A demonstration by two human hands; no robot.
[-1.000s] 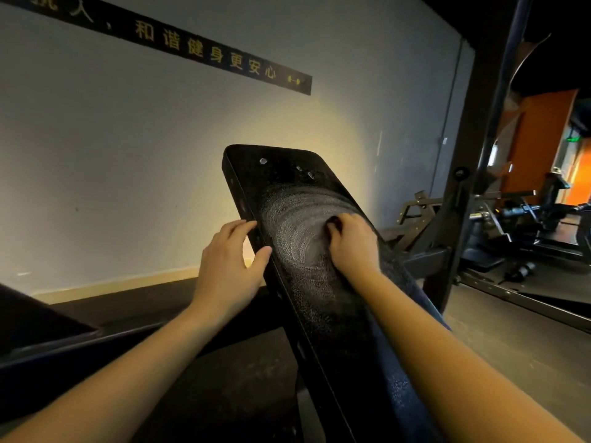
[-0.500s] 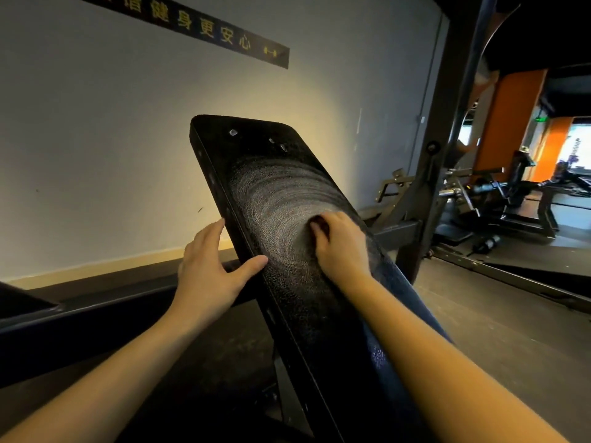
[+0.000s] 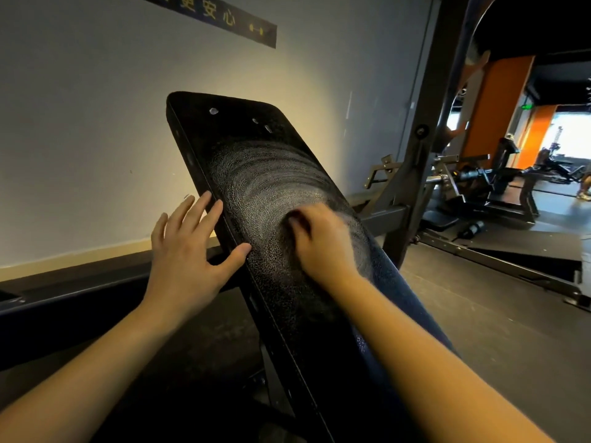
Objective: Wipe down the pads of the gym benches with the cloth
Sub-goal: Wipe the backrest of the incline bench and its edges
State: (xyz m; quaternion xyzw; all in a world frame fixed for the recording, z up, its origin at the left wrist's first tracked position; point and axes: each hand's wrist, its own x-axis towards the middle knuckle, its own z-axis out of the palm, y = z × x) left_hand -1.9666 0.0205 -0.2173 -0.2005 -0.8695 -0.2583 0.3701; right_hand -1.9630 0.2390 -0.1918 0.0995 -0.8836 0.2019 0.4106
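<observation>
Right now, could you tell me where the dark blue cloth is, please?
Head view: the dark blue cloth lies along the right edge of the tilted black bench pad, held under the right hand and trailing beneath that forearm.

The person is showing only two arms, both appearing bare all the way to the frame's lower edge. The left forearm (image 3: 96, 372) is filling the lower left corner, slim and smooth, and the left hand (image 3: 185, 251) at centre left is showing long, slender fingers. The right forearm (image 3: 431, 372) is filling the lower right; the right hand (image 3: 323, 241) at the centre is appearing blurred, its finer details unreadable.
</observation>
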